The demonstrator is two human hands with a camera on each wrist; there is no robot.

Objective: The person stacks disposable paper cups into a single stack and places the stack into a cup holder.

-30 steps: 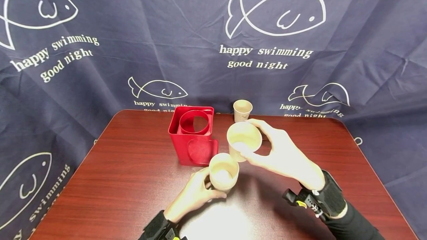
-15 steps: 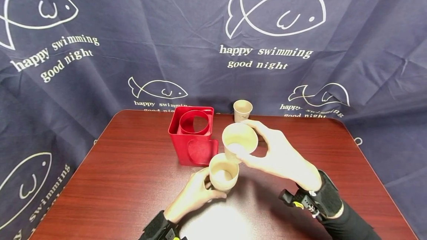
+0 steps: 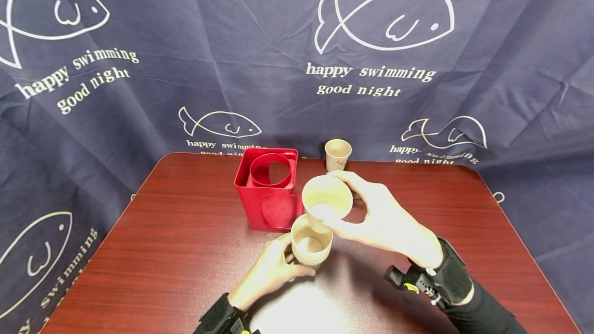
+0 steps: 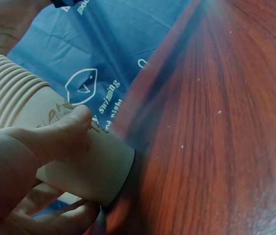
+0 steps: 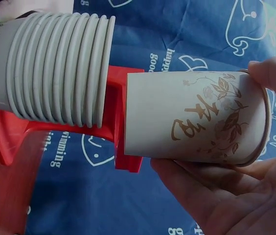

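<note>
My left hand (image 3: 271, 272) grips a stack of nested beige paper cups (image 3: 311, 245) standing on the dark red table (image 3: 176, 251); the left wrist view shows fingers curled round the stack's base (image 4: 86, 166). My right hand (image 3: 378, 220) holds a single paper cup (image 3: 326, 201) with a leaf print just above and behind the stack's mouth. The right wrist view shows that cup (image 5: 196, 120) with its base close to the stack's ribbed rims (image 5: 59, 68), apart from them.
A red square cup holder (image 3: 269, 187) with a round opening stands at the table's back, just left of the cups. One more paper cup (image 3: 337, 154) stands at the far edge. A navy fish-print curtain (image 3: 297, 55) hangs behind.
My right hand has brought its cup leftward and down, closer over the stack. The left hand and the stack have stayed in place.
</note>
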